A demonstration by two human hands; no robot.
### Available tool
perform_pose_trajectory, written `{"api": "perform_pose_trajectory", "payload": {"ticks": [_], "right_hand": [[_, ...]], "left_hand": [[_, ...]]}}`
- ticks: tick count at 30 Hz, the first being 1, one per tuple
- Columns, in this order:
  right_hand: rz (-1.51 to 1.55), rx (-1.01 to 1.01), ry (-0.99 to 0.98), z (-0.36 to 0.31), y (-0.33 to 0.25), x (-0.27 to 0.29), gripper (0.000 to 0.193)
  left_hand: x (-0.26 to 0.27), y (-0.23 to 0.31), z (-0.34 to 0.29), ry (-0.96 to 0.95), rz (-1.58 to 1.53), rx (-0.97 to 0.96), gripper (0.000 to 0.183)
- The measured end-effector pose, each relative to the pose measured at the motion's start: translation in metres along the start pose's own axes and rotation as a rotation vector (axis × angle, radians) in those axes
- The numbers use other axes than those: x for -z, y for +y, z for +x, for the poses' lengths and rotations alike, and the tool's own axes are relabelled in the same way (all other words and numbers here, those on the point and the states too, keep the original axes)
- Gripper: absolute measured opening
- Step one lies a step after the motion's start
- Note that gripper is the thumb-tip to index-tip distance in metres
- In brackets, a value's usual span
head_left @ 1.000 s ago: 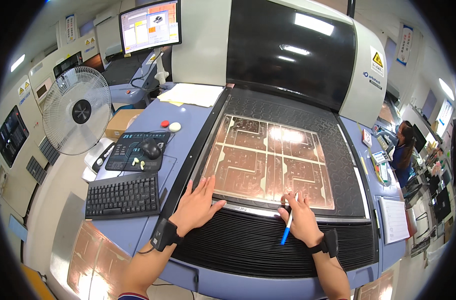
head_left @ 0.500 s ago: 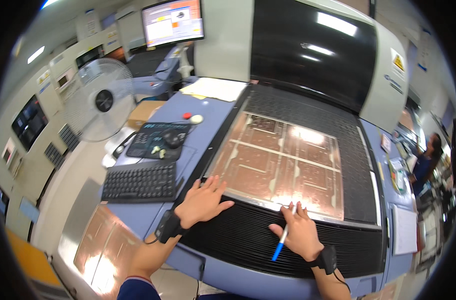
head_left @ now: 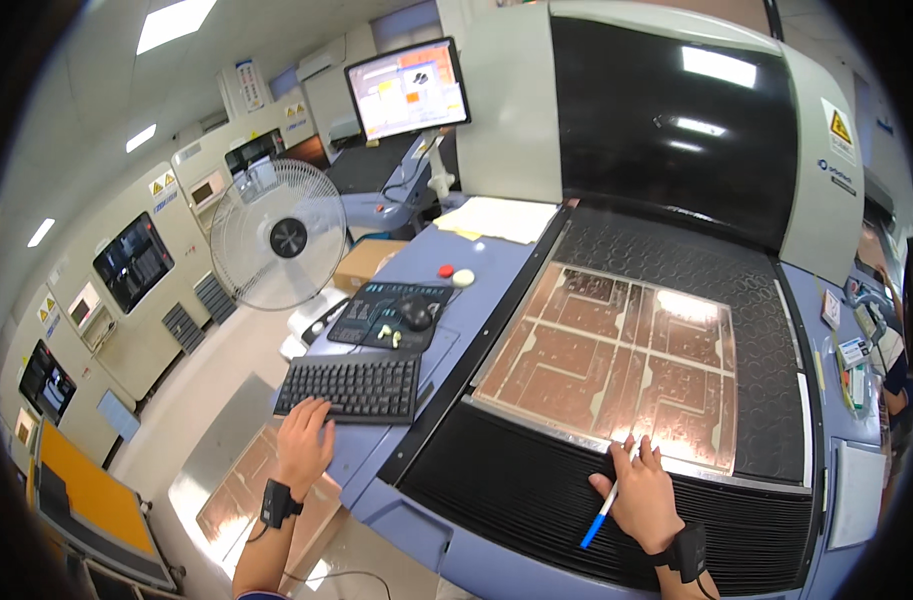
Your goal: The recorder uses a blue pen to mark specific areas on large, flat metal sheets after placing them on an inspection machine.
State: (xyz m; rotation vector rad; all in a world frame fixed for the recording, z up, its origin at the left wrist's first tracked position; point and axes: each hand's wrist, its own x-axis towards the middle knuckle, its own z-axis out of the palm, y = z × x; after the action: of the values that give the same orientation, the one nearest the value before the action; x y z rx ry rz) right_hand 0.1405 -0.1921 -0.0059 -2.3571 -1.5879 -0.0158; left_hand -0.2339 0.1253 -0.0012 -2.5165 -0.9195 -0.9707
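A copper-coloured circuit panel lies flat on the black machine bed, its front edge along a metal strip. My right hand rests at that front edge, fingertips on or just over the strip. It holds a white marker with a blue end, which slants down toward me. My left hand reaches to the near left corner of a black keyboard, fingers stretched out over the keys and holding nothing. Whether the fingertips press any key cannot be seen. Both wrists wear black bands.
A mouse sits on a dark mat beyond the keyboard. A monitor and a fan stand at the left. The machine's dark hood rises behind the panel. More copper panels lie low at the left.
My left hand has left the panel's front left corner and moved left to the keyboard. The right hand stays at the panel edge with the marker. The view has shifted left.
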Motion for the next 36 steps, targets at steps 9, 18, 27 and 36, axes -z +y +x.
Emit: {"api": "perform_pose_trajectory", "payload": {"ticks": [9,18,27,36], "right_hand": [[-0.024,0.016,0.015,-0.007,0.007,-0.001,0.061],[-0.022,0.010,0.017,-0.006,0.003,0.008,0.056],[0.278,0.116,0.169,-0.016,-0.017,0.018,0.039],[0.280,0.197,0.107,-0.019,-0.018,0.014,0.043]], "left_hand": [[-0.006,-0.006,0.000,-0.115,-0.007,0.077,0.022],[-0.039,0.167,0.081,-0.278,-0.642,-0.612,0.017],[-0.068,0.256,0.071,-0.377,-0.990,-0.800,0.033],[-0.056,0.257,0.071,-0.613,-0.758,-0.811,0.052]]}}
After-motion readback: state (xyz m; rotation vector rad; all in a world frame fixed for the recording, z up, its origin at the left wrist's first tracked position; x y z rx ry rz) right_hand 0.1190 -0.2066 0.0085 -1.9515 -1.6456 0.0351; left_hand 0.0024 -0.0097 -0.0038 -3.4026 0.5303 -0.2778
